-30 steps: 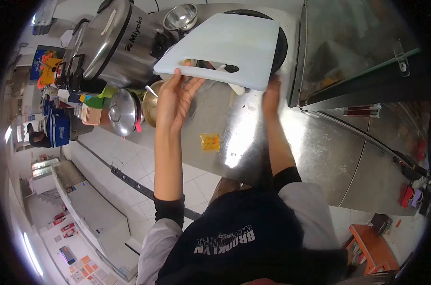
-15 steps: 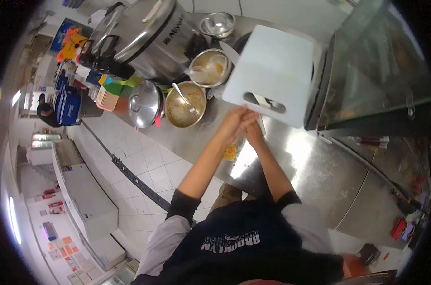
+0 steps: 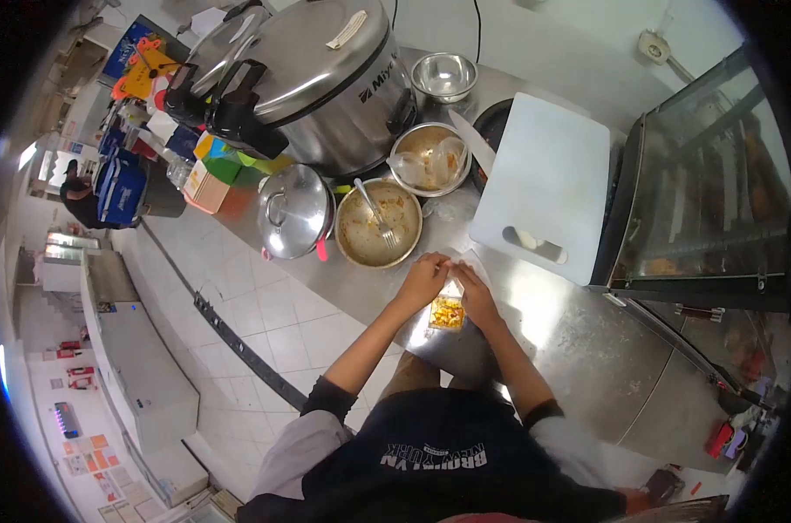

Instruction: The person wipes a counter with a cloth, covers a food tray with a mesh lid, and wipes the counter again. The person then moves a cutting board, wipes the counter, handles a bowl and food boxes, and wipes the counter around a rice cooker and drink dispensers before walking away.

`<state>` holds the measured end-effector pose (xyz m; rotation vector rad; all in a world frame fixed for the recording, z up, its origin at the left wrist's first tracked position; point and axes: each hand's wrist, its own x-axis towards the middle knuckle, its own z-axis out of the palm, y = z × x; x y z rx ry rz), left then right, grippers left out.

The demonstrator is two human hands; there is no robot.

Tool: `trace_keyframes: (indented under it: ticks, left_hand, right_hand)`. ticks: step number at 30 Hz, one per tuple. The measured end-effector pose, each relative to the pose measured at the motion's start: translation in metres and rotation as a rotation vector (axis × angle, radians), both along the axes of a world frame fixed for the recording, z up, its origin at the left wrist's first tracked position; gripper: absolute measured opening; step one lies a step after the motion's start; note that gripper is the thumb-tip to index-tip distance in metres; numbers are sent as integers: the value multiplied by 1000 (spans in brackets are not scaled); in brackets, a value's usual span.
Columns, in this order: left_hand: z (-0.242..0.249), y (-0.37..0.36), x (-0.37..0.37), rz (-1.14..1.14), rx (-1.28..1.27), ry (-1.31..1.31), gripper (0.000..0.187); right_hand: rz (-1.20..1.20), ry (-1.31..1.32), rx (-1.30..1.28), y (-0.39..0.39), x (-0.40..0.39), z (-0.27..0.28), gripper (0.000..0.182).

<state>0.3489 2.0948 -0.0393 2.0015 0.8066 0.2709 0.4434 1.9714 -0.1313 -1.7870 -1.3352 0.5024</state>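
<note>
A small clear plastic bag (image 3: 447,315) with chopped yellow and orange food in it lies on the steel counter close to my body. My left hand (image 3: 424,278) and my right hand (image 3: 476,298) meet just above the food, fingertips together at the bag's upper end. Both hands are closed, pinching the thin plastic, which is hard to see between the fingers. Just beyond them lies a white cutting board (image 3: 544,187) with a handle slot. A steel bowl (image 3: 380,224) with a fork (image 3: 375,213) in it stands to the left.
A lidded pot (image 3: 295,209), a bowl with plastic bags (image 3: 431,159), a small steel bowl (image 3: 445,77) and a large rice cooker (image 3: 334,87) crowd the counter's left and back. A knife (image 3: 472,139) lies beside the board. A glass-sided cabinet (image 3: 701,192) stands right. A person (image 3: 81,196) is far left.
My hands have come back from the cutting board's edge toward my body, staying together. The bag's food now shows fully between my forearms. My view has shifted too.
</note>
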Motion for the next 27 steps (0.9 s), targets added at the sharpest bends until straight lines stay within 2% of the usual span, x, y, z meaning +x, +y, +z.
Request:
trace_keyframes:
  ticks: [3, 4, 7, 10, 11, 12, 15, 18, 21, 25, 27]
  left_hand:
    - [8, 10, -14, -131, 18, 57, 25]
    - [14, 10, -20, -158, 34, 27, 25]
    - [19, 4, -48, -253, -64, 131, 25]
    - [-4, 0, -88, -349, 39, 55, 26]
    - [-5, 3, -96, -368, -4, 122, 26]
    - [-6, 6, -105, -388, -54, 190, 26]
    - [-18, 7, -132, -405, -192, 305, 27]
    - [-36, 5, -137, -398, -266, 309, 31]
    - [-62, -5, -134, -459, -235, 300, 32]
    - [-67, -15, -127, -479, -253, 233, 33]
    - [-74, -21, -126, -456, -307, 174, 34]
  right_hand:
    - [-126, -116, -17, 22, 9, 46, 47]
    - [-105, -100, -157, 34, 14, 59, 43]
    - [-171, -181, -329, 77, 20, 46, 41]
    - [-311, -268, -332, 92, 10, 47, 41]
    - [-341, -277, -345, 86, 3, 51, 43]
    - [-327, -268, -270, 74, -5, 69, 41]
    - [-404, -366, -56, 31, -9, 73, 37]
    - [-606, -205, -26, 0, 10, 55, 43]
    - [-483, -33, -14, 1, 14, 41, 44]
    - [-201, 56, -189, -1, -16, 41, 43]
    - [-117, -141, -216, -8, -34, 34, 46]
